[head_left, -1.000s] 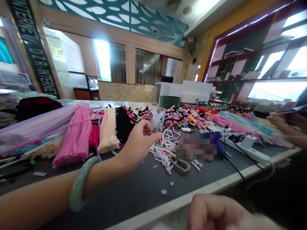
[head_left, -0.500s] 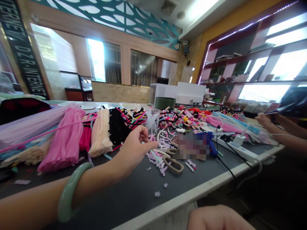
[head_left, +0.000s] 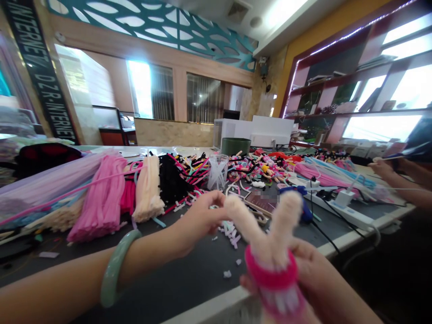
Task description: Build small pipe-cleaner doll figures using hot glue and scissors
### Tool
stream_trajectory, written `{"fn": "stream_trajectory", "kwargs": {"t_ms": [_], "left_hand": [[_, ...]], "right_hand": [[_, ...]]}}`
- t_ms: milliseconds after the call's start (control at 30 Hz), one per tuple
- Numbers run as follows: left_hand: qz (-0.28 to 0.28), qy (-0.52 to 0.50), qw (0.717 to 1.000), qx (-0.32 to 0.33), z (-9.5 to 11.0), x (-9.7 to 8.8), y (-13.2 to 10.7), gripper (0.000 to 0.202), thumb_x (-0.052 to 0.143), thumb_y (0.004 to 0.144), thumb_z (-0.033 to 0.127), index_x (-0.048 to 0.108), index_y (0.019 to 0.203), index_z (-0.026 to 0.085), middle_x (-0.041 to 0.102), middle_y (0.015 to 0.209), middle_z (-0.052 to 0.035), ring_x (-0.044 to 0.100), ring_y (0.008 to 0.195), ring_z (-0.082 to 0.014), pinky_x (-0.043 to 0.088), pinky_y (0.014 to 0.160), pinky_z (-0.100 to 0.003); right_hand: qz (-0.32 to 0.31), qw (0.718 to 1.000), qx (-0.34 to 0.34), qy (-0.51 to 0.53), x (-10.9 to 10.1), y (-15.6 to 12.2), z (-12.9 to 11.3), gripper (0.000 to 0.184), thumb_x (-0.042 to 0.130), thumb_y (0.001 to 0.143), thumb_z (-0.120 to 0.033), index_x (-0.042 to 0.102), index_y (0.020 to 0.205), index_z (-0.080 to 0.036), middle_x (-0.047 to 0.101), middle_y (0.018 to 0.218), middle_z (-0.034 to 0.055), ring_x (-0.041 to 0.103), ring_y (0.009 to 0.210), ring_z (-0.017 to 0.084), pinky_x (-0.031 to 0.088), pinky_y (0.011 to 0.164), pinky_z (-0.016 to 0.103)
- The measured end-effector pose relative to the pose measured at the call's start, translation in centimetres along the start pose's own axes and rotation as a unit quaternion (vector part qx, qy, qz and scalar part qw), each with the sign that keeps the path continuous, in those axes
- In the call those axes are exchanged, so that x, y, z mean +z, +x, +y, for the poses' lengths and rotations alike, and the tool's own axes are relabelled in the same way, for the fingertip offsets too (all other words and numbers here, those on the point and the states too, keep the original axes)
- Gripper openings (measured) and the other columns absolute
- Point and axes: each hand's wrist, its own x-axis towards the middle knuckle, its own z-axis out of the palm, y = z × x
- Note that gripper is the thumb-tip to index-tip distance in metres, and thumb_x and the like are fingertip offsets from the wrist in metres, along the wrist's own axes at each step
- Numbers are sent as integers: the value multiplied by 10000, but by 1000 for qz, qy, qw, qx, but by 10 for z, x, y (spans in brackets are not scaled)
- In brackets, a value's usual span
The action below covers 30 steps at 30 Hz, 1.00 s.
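My right hand, at the lower right, grips a fuzzy pipe-cleaner figure. Two thick cream prongs stick up from the figure's bright pink band, with paler pink below; it is blurred and close to the camera. My left hand, with a green bangle on its wrist, has thumb and fingers closed in a pinch beside the tip of the left prong. Whether it touches that tip or holds something small, I cannot make out. Pale lilac cut pieces lie on the dark table beyond, and scissors are partly hidden behind the figure.
Bundles of pink pipe cleaners and cream ones lie left. A clear cup stands mid-table before a heap of small colourful figures. A power strip with cords runs along the right. Another person's hand is at far right.
My right hand has risen from the bottom edge, bringing the pipe-cleaner figure into view. My left hand has moved slightly right and down, close to its prong. The view has shifted a little.
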Motion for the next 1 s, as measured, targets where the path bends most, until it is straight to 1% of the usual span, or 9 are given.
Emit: {"fn": "stream_trajectory", "kwargs": {"t_ms": [33,133,233,300,367,467,633,800,1000], "left_hand": [[-41,-24,999,-21,0,1,-2,145,579,647,187,470,743,194,424,584,67,343,477,-66,234,465,-214],[-136,-73,987,-44,-1,5,-6,247,552,594,128,549,839,164,517,672,29,428,546,-82,294,508,-217],[-165,-89,982,-7,-2,7,-9,298,600,642,178,599,939,154,583,829,-18,513,700,-116,352,594,-224],[-159,-82,984,9,-5,8,-10,310,634,698,237,607,999,167,596,923,-36,535,785,-136,370,625,-225],[-140,-76,987,16,-8,10,-10,317,650,733,272,606,1032,177,605,956,-45,550,824,-146,387,643,-226],[-114,-84,990,19,-13,12,-10,277,659,754,295,626,1001,174,621,945,-45,567,841,-148,411,684,-232],[-110,-106,988,17,-16,12,-12,201,670,758,266,653,913,139,633,876,-43,573,833,-148,427,759,-259],[-93,-127,987,12,-17,14,-14,168,686,746,250,656,855,125,633,826,-38,567,796,-141,425,773,-269],[-81,-129,988,10,-22,14,-14,190,697,731,239,658,867,111,647,845,-56,572,804,-157,424,784,-287]], "right_hand": [[22,999,9,25,-1,6,0,328,533,842,-433,647,1007,-173,721,867,89,696,691,200,554,554,283],[90,980,93,152,-3,20,-1,299,585,808,-357,651,1012,-148,713,877,111,684,720,199,544,577,273],[120,961,134,210,-5,26,2,315,650,751,-330,650,1001,-137,703,889,106,669,758,207,542,656,309],[134,956,137,220,-5,27,6,295,675,731,-308,656,971,-139,696,894,98,658,767,197,534,680,310],[142,956,134,219,-6,28,9,267,697,712,-289,666,931,-138,693,864,88,645,716,175,525,622,279],[145,954,138,224,-6,29,11,227,715,700,-274,677,880,-141,690,807,75,629,659,153,506,562,249],[156,948,153,233,-6,29,13,209,737,687,-275,685,841,-143,684,773,55,613,636,134,497,560,238],[152,946,157,239,-5,29,13,202,742,688,-274,688,830,-141,671,734,33,586,601,101,473,544,201],[148,945,149,250,-4,30,14,224,758,657,-262,680,829,-141,676,745,43,600,602,120,471,525,214]]}}
